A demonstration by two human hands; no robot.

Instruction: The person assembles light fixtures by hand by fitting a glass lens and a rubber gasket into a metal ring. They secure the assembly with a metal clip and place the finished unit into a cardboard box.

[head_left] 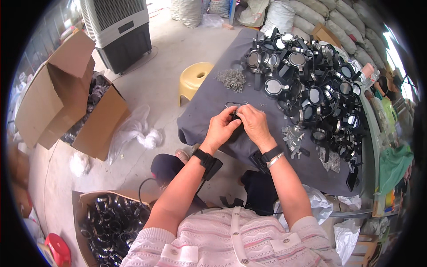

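Across the right half of the frame, a counter (200,120) under a grey cloth reaches from the top down to the lower right. Over its far right side spreads a big pile of black and silver round pieces (297,60), heaped one on another. At the upper left, a cardboard carton (102,127) stands on the floor with its flaps raised and wrapped things inside. Above and right of it is a grey and black air cooler (118,33). Lower left holds another carton (78,209), filled with black and silver pieces. Near the upper middle, a yellow stool (189,82) stands beside the counter's edge.

Just below the frame's centre, the hands meet at the counter's near edge. The left hand (221,130) is curled, its thumb and fingers pinching a small dark piece; the right hand (254,124) pinches at the same piece from the other side. Near the right wrist lies a heap of metal strips (293,140); above the hands, a smaller heap of metal bits (232,80). Smallest, the dark piece (235,116) sits between the fingertips, mostly hidden.
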